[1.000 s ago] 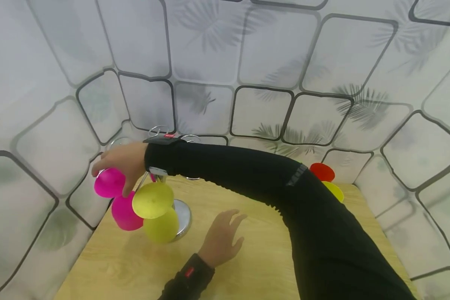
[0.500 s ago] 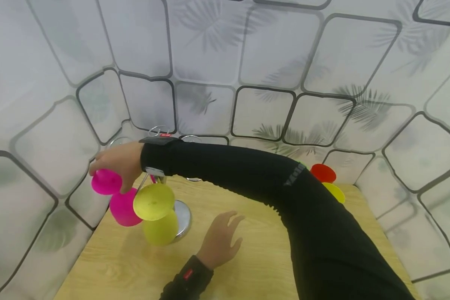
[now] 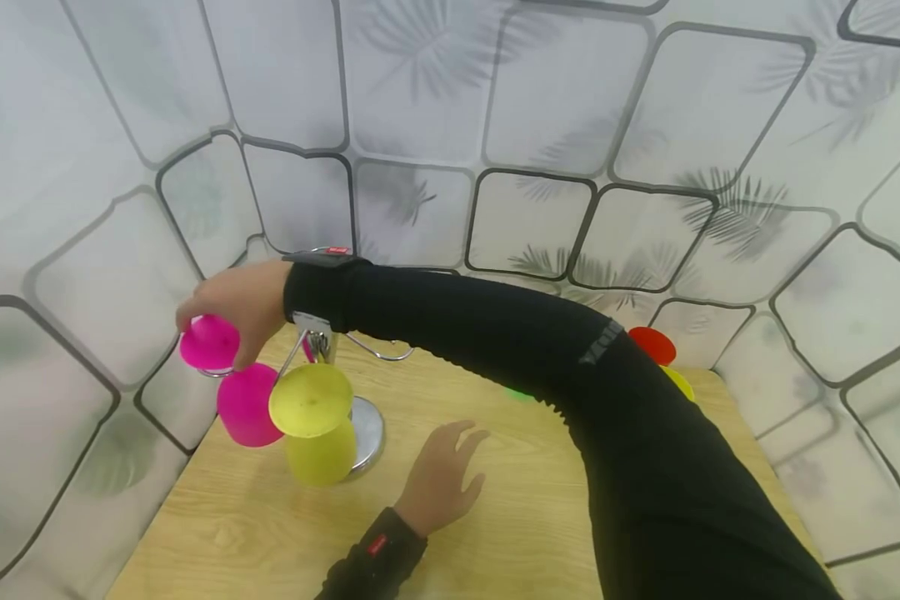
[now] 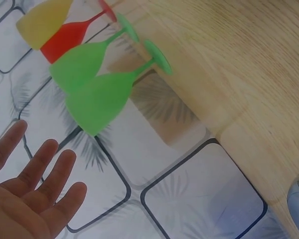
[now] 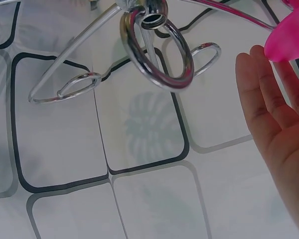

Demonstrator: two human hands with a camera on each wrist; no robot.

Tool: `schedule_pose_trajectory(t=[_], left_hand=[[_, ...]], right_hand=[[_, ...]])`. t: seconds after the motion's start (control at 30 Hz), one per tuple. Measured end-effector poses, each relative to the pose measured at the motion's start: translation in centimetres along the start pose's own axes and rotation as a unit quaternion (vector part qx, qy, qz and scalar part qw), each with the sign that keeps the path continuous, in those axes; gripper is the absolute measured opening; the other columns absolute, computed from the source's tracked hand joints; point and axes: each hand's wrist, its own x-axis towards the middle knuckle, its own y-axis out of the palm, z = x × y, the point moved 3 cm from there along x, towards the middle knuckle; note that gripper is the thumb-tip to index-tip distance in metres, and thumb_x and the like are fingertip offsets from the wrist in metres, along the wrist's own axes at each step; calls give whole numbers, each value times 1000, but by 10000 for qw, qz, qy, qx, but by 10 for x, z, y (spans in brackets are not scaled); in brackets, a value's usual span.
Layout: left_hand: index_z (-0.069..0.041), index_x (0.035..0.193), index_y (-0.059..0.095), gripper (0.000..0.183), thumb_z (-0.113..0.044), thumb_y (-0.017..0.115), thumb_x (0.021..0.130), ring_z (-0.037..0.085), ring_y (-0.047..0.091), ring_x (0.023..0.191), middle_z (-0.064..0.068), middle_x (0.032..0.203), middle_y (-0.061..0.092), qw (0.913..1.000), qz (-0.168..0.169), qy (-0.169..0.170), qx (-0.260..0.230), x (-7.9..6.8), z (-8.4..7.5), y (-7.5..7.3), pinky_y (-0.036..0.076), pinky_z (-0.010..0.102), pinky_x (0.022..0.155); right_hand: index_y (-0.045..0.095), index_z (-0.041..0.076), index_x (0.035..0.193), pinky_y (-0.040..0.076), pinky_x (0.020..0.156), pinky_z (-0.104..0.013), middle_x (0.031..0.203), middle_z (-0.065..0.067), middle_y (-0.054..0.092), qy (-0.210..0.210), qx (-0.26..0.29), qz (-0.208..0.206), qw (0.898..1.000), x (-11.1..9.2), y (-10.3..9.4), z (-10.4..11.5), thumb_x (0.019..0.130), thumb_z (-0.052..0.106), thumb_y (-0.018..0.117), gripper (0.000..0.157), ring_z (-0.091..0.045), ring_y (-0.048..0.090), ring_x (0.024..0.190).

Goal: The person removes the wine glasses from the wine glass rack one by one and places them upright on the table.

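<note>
My right hand (image 3: 243, 304), at the left of the head view, pinches the foot of a pink plastic goblet (image 3: 249, 406) between thumb and fingers. The goblet hangs bowl down, and a chrome loop shows just under its foot. Beside it, a yellow goblet (image 3: 321, 454) also hangs upside down from the chrome rack (image 3: 369, 433). The right wrist view shows fingertips right at pink plastic (image 5: 290, 37) and several metal loops (image 5: 157, 55). With fingers spread and nothing in them, my left hand (image 3: 438, 479) is low over the wooden table.
Two green goblets (image 4: 99, 102), a red goblet (image 4: 65, 40) and a yellow goblet (image 4: 45, 22) stand on the table's right side; my right sleeve (image 3: 480, 333) partly covers them in the head view. Patterned curtain (image 3: 412, 208) surrounds the table (image 3: 217, 533).
My right hand has risen slightly with the pink goblet, and a loop now shows beneath its foot. The rack's visible loops have shifted. My left hand has barely moved.
</note>
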Motion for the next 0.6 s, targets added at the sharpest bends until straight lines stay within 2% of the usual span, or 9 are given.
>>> schedule_pose_trajectory(t=[0.3, 0.6], left_hand=[[-12, 120, 58, 51, -24, 74, 73, 25, 56, 113, 11, 122, 58, 9997, 192, -112, -62, -1, 1, 0, 47, 38, 98], [-10, 119, 59, 53, -22, 76, 70, 26, 57, 111, 12, 121, 59, 9997, 155, -86, -178, -1, -2, 0, 48, 38, 97]], right_hand=[[41, 22, 137, 44, 92, -15, 137, 6, 47, -14, 131, 28, 9999, -4, -4, -2, 76, 37, 75, 72, -7, 42, 124], [39, 21, 137, 44, 91, -15, 135, 5, 48, -153, 496, 104, 9986, -3, -9, 1, 77, 33, 74, 71, -7, 42, 122]])
